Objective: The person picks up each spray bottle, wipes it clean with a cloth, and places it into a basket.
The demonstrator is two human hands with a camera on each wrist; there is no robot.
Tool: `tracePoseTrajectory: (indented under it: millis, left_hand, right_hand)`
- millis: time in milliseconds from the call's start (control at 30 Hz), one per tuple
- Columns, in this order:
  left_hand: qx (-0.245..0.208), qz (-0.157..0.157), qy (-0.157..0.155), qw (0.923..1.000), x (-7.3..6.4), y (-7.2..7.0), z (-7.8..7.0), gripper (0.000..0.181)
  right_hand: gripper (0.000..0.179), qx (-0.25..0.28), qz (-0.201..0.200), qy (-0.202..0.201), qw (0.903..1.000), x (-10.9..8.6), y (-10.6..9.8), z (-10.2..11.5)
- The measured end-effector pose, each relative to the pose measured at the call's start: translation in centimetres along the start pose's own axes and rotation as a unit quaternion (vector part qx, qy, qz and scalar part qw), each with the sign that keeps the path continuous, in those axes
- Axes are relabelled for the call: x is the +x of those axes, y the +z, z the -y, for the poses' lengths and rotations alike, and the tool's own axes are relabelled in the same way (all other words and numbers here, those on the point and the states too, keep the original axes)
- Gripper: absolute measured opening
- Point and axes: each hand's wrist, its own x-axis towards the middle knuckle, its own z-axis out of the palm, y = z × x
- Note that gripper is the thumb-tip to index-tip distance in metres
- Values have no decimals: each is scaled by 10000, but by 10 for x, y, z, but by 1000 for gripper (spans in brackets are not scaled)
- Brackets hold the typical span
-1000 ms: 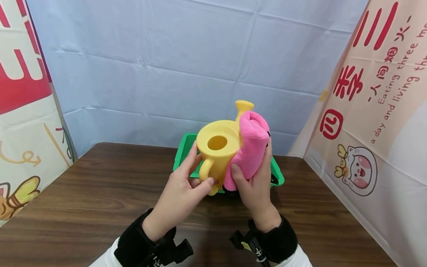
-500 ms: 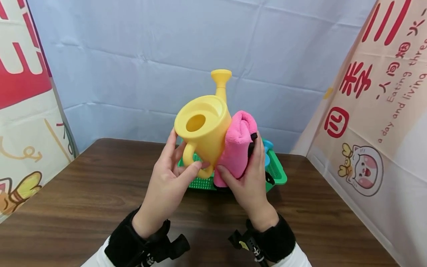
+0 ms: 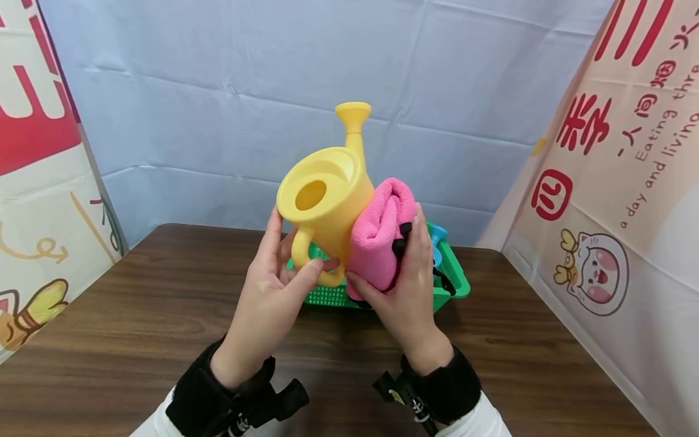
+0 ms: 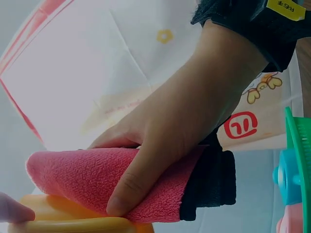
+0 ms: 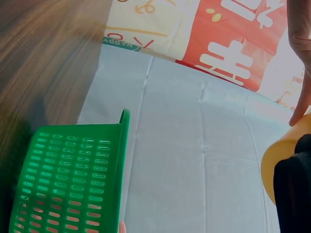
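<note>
My left hand [image 3: 267, 291] holds a yellow watering can [image 3: 341, 200] in front of me, its spout upward and its body tilted. The thumb lies on the lower handle, and the other fingers are partly hidden behind the body. My right hand [image 3: 412, 297] grips a folded pink fleece cloth [image 3: 377, 243] with black trim and black tabs. Cloth and can press side by side. From the left wrist view, the right thumb lies along the cloth [image 4: 92, 179], just above the can [image 4: 73, 227]. The right wrist view catches the cloth's black edge [image 5: 291, 187] near the can.
Behind and below the held things, a green basket [image 3: 453, 282] stands on the dark wooden table [image 3: 180, 303]. Blue things [image 3: 437, 235] show inside it, and a black strap [image 3: 446, 282] hangs near its right side. Blue-grey cloth [image 3: 246, 91] hangs behind the table, with printed banners either side.
Both hands lifted the can and pink cloth up out of the basket area and leftward, baring the basket and its blue contents. Both things stay held; the last half second brought only slight motion.
</note>
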Motion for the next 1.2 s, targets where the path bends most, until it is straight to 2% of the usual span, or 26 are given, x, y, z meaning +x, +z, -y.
tracePoseTrajectory:
  millis: [133,300,433,533,767,900,1000,1067,1200]
  left_hand:
    - [98,17,-28,9999,0,1,1,77]
    - [297,23,-135,9995,-2,1,2,77]
    - [544,98,-246,9982,-3,2,2,77]
    - [737,186,-387,9964,-4,3,1,78]
    - [978,360,-440,9936,-5,6,0,81]
    - [818,473,-519,9942,-4,6,-1,80]
    - [675,510,-589,9947,-3,5,-1,80]
    - [603,521,-571,9952,-4,5,0,80]
    - [455,517,-454,9966,-4,5,1,80]
  right_hand:
    - [92,25,-138,-135,9998,0,1,-1]
    - [92,59,-195,-68,9998,-1,2,0]
    - [93,308,-337,69,9989,1,1,1]
    - [89,773,-493,196,9956,2,-2,0]
    - [63,2046,-433,526,9765,5,-10,-4]
    - [41,2656,-408,1017,9578,5,-14,-4]
    - [33,2885,-432,1377,9465,5,-15,-3]
    - [33,2869,-414,1419,9465,5,-15,-2]
    - [38,2653,-316,1092,9574,6,-14,2]
